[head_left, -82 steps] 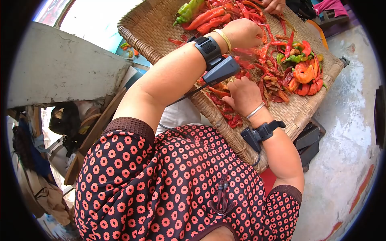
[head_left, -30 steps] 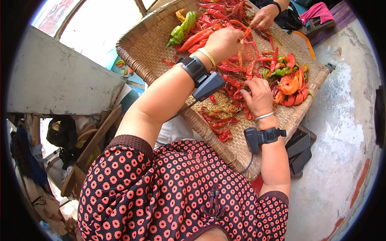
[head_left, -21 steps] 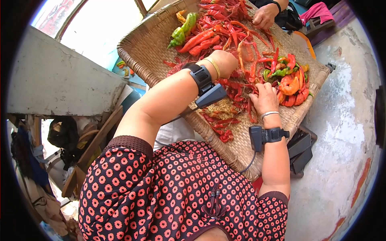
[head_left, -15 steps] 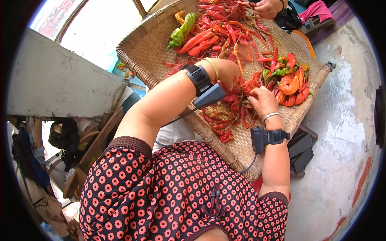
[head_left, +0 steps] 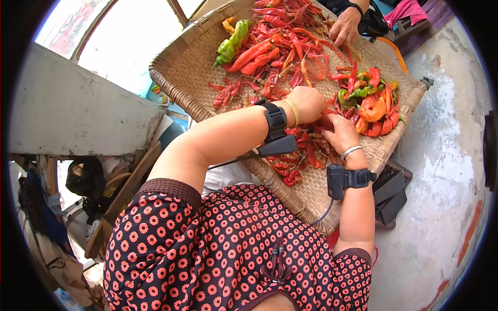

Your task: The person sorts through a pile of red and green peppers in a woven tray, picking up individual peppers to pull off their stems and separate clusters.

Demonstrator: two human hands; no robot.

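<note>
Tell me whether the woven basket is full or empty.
Neither, only partly filled: red peppers lie heaped in the woven basket, yet bare weave shows around them.

Well beyond the right hand (head_left: 341, 136), a pink cloth (head_left: 407, 13); to that hand's right, a pale, patchy floor (head_left: 441, 181); at its lower right, a black boxy object (head_left: 390, 197); far left of the left hand (head_left: 307, 103), a grey panel (head_left: 83, 98); beneath, a slanting plank (head_left: 132, 187).

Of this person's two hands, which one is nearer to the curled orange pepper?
Right. The right hand is a short way left of the curled orange pepper and slightly lower in view; the left hand is farther left, roughly level with it.
</note>
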